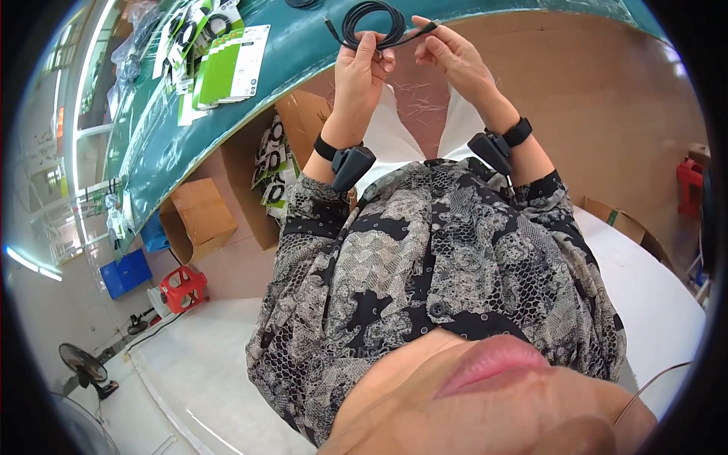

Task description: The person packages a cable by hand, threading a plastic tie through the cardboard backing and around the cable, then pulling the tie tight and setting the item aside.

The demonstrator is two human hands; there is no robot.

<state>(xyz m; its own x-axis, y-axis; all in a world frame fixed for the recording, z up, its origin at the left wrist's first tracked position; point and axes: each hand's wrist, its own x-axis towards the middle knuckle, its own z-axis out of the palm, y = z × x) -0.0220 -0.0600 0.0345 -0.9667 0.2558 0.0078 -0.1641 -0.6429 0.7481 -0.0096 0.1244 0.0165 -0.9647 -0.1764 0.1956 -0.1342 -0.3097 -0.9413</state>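
Note:
A coiled black cable (399, 29) hangs in front of me near the table's edge. Thumb and fingers of my left hand (359, 74) pinch the lower part of the coil. One plug (329, 23) sticks out past the coil's left side. On the other side, my right hand (457, 64) has its fingers curled at the cable's other end, by a dark plug (428, 28). The exact grip there is partly hidden by the fingers. Both wrists carry a black strap with a small black device.
The teal-topped table (296, 47) bears green-and-white cards (231, 67) and packaged cables. Below its edge, a cardboard box (246, 178) holds more carded cables (277, 163). Another carton (201, 216), a blue bin (127, 273), a red stool (183, 289) and a fan (82, 364) stand left.

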